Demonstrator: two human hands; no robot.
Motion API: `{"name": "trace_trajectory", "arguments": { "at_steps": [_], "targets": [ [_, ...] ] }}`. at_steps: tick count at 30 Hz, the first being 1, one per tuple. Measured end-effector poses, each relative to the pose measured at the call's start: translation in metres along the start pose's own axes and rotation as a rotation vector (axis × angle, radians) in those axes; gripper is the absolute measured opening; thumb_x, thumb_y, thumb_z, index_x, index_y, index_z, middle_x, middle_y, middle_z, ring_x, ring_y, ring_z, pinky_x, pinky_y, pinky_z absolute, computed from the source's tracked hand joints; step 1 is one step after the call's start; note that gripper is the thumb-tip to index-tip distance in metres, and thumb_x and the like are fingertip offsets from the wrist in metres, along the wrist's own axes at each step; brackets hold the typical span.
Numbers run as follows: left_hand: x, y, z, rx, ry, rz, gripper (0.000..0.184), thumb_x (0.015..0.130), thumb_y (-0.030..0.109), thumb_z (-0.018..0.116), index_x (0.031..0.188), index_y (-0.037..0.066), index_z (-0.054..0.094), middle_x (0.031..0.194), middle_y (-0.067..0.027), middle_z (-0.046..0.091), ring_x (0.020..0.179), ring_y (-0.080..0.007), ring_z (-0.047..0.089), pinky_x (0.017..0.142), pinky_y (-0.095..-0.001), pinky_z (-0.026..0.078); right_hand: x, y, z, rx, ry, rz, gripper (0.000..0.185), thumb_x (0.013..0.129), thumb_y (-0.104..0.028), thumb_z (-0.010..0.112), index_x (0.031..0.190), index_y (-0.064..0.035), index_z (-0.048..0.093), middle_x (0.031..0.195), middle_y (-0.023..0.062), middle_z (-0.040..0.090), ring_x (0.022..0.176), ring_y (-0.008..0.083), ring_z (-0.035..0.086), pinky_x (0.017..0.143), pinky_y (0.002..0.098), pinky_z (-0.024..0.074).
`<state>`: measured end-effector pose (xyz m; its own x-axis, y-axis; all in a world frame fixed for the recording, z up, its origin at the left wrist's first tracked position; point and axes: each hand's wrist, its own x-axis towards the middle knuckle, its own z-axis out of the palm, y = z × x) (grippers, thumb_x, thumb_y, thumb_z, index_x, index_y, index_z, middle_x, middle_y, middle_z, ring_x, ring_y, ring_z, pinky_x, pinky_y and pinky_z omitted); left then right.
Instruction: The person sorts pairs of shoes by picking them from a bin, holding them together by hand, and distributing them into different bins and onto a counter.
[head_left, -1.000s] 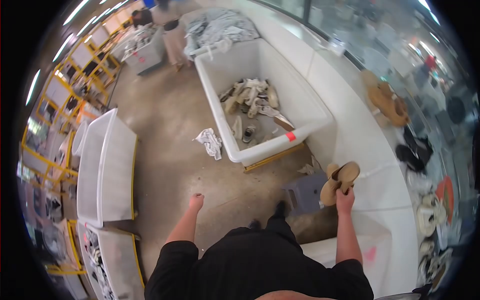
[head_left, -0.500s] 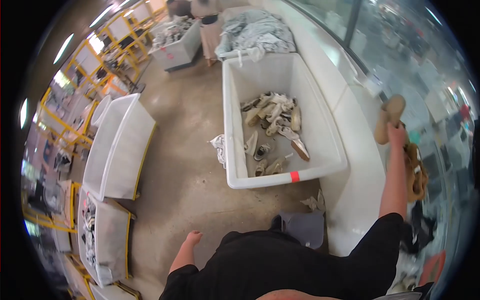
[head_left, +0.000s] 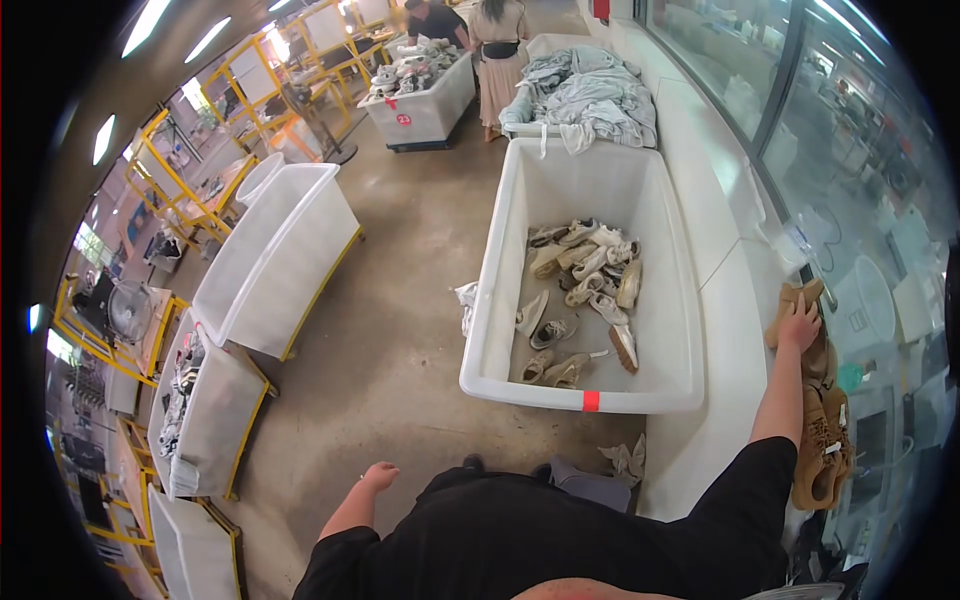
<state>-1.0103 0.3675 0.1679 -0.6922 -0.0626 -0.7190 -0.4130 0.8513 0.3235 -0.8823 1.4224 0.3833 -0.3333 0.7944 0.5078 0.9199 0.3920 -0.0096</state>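
Observation:
At the right, my right hand [head_left: 799, 325] is on a tan shoe [head_left: 782, 312] on the ledge beside the window, its fingers bent over the shoe. Just below stands a pair of brown lace-up shoes [head_left: 822, 445]. My left hand [head_left: 379, 476] hangs over the floor, away from any object, with its fingers partly curled and nothing seen in them. A large white bin [head_left: 590, 400] with a red tape mark stands ahead. Inside it lies a pile of beige and white shoes [head_left: 585, 262], with a few single ones nearer its front edge.
White carts [head_left: 290, 260] line the left side. Behind the large bin is a heap of grey-blue cloth [head_left: 590, 90]. Two people [head_left: 498, 60] are at the back near a cart of shoes [head_left: 415, 105]. A grey stool [head_left: 590, 484] sits close to my body.
My right hand has carried the tan shoes from low by the bin up to the window ledge. The view has swung to the right. My left hand stays low.

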Motion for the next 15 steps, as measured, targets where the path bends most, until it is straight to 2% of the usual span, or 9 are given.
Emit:
{"name": "trace_trajectory", "arguments": {
  "at_steps": [5,9,11,13,15],
  "targets": [
    [0.006,0.003,0.003,0.011,-0.003,0.015,0.05,0.09,0.032,0.069,0.131,0.003,0.066,0.109,-0.0111,0.073,0.094,-0.022,0.07,0.079,-0.0356,0.057,-0.017,-0.018,-0.026,-0.071,-0.045,0.061,0.059,0.098,-0.045,0.059,0.152,-0.0269,0.046,0.157,0.0127,0.04,0.14,0.0381,0.04,0.116,0.0488,0.0352],
    [0.007,0.022,0.009,0.019,-0.025,0.043,0.049,0.09,0.03,0.068,0.131,0.003,0.065,0.11,-0.0121,0.073,0.095,-0.0222,0.071,0.08,-0.0359,0.057,-0.045,-0.022,-0.049,-0.169,-0.074,0.039,0.061,0.095,-0.042,0.062,0.152,-0.0241,0.046,0.156,0.0124,0.042,0.138,0.0398,0.042,0.114,0.0478,0.0369],
    [0.007,0.028,0.011,0.002,-0.026,0.053,0.048,0.091,0.03,0.068,0.131,0.003,0.065,0.11,-0.0123,0.073,0.095,-0.0222,0.071,0.081,-0.0359,0.057,-0.04,-0.018,-0.044,0.088,-0.114,0.183,0.06,0.093,-0.034,0.063,0.15,-0.0229,0.048,0.154,0.012,0.044,0.137,0.0377,0.044,0.114,0.0472,0.0376],
    [0.005,0.034,0.011,-0.03,-0.047,0.036,0.049,0.09,0.03,0.068,0.13,0.002,0.066,0.122,-0.0168,0.071,0.115,-0.029,0.068,0.099,-0.0381,0.052,-0.04,-0.002,-0.039,0.154,-0.095,0.145,0.058,0.092,-0.03,0.062,0.148,-0.0221,0.049,0.153,0.012,0.045,0.136,0.0359,0.045,0.113,0.0469,0.0383],
    [0.008,0.034,0.01,-0.04,-0.04,0.049,0.049,0.09,0.031,0.068,0.13,0.002,0.065,0.121,-0.0167,0.072,0.114,-0.0289,0.068,0.098,-0.038,0.053,-0.038,0.01,-0.036,0.215,-0.072,0.104,0.056,0.092,-0.026,0.062,0.147,-0.0213,0.05,0.152,0.0119,0.046,0.136,0.034,0.047,0.113,0.0466,0.0389]
  ]
}}
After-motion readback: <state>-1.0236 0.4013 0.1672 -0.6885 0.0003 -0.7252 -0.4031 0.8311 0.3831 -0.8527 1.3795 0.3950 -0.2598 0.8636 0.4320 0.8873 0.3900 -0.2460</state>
